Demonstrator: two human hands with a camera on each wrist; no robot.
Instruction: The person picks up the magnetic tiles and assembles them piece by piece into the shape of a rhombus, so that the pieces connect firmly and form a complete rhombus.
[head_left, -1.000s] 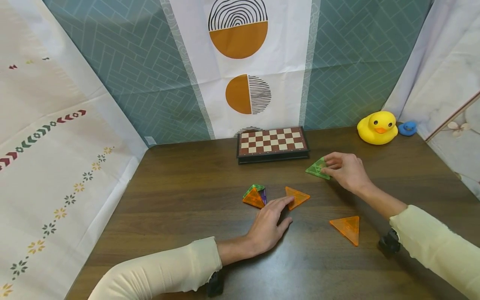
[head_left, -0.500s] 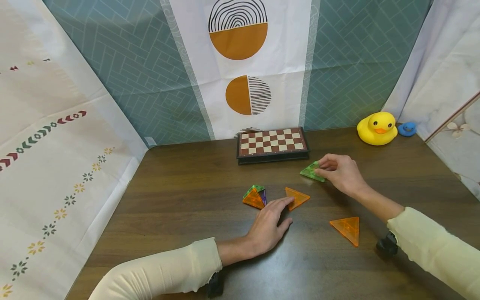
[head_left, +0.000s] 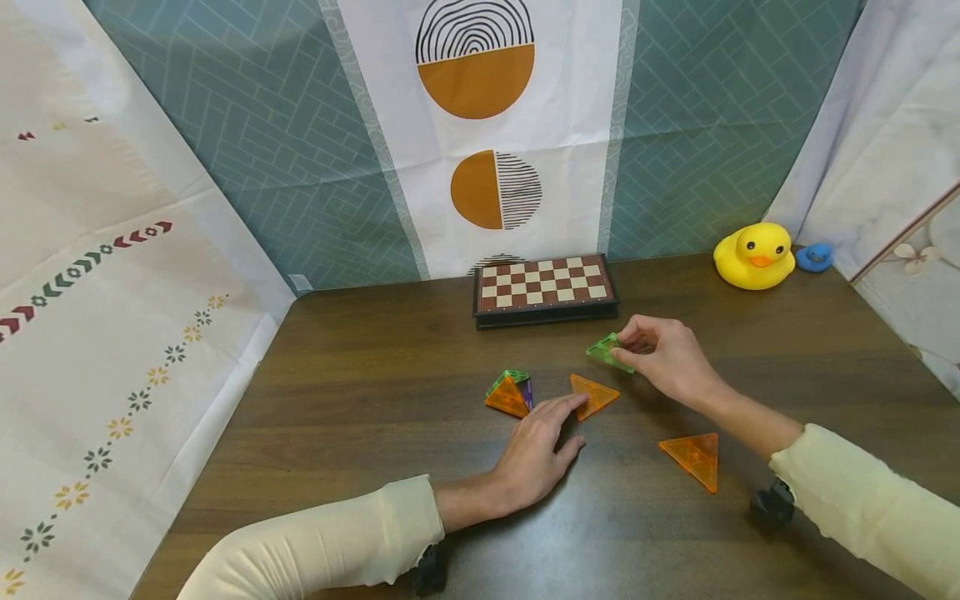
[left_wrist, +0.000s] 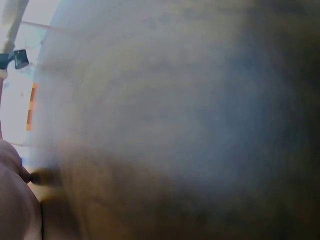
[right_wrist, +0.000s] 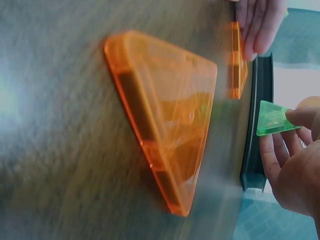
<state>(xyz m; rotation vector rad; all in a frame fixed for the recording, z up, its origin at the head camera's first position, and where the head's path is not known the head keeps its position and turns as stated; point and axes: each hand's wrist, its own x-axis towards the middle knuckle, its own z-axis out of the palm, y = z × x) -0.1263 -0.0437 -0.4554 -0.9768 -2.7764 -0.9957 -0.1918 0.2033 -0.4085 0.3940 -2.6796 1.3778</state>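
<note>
Between thumb and fingers, my right hand (head_left: 671, 360) pinches a green translucent triangular magnetic tile (head_left: 609, 352), tilted, just short of the chessboard. In the right wrist view the same green tile (right_wrist: 272, 118) shows clear of the board's dark edge. My left hand (head_left: 534, 454) lies with fingers extended, its fingertips touching an orange triangular tile (head_left: 597, 395). Beyond its knuckles stands a small joined shape of tiles, with an orange face (head_left: 507, 397), a green one (head_left: 516, 376) and a purple one (head_left: 528, 390). Another orange triangular tile (head_left: 697, 457) lies flat below my right forearm.
A folded chessboard (head_left: 546, 289) sits at the back of the wooden table (head_left: 360, 358), against the patterned cloth. Toward the back right corner are a yellow rubber duck (head_left: 753, 257) and a small blue duck (head_left: 815, 257). The left wrist view is mostly blurred tabletop.
My right hand has carried the green tile left and a little nearer, toward the orange tile under my left fingertips. The left hand and the other tiles have stayed put.
</note>
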